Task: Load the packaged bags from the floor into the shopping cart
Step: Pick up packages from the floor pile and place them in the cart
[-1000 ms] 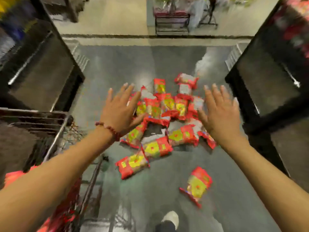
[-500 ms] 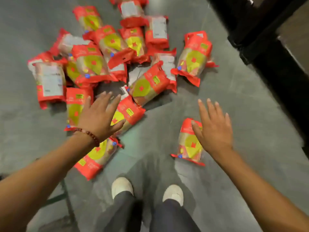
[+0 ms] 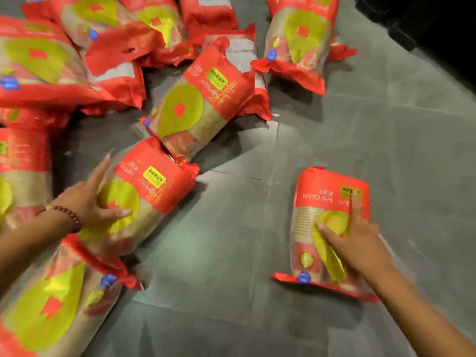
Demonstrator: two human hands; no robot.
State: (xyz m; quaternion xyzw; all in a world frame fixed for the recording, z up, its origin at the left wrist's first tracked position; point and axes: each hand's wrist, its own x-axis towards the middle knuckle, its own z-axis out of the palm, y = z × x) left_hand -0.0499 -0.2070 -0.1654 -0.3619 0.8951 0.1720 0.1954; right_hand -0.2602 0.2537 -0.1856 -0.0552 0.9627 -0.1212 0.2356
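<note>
Several red packaged bags with yellow-green patches lie in a heap (image 3: 77, 60) on the grey floor at upper left. My left hand (image 3: 90, 202), with a bead bracelet at the wrist, clasps one bag of the heap (image 3: 149, 191): the thumb presses on its front and the fingers reach around its left side. A single bag (image 3: 327, 228) lies apart at the right. My right hand (image 3: 358, 238) rests flat on it with thumb and forefinger spread. Both bags lie on the floor. The shopping cart is out of view.
Another bag (image 3: 51, 305) lies under my left forearm at the lower left. Bare grey floor (image 3: 231, 253) separates the heap from the single bag. A dark shelf base (image 3: 438, 27) stands at the upper right.
I have bent far lower, so the bags fill the view and my shoes are out of frame. Both hands have come down from above the bags onto them.
</note>
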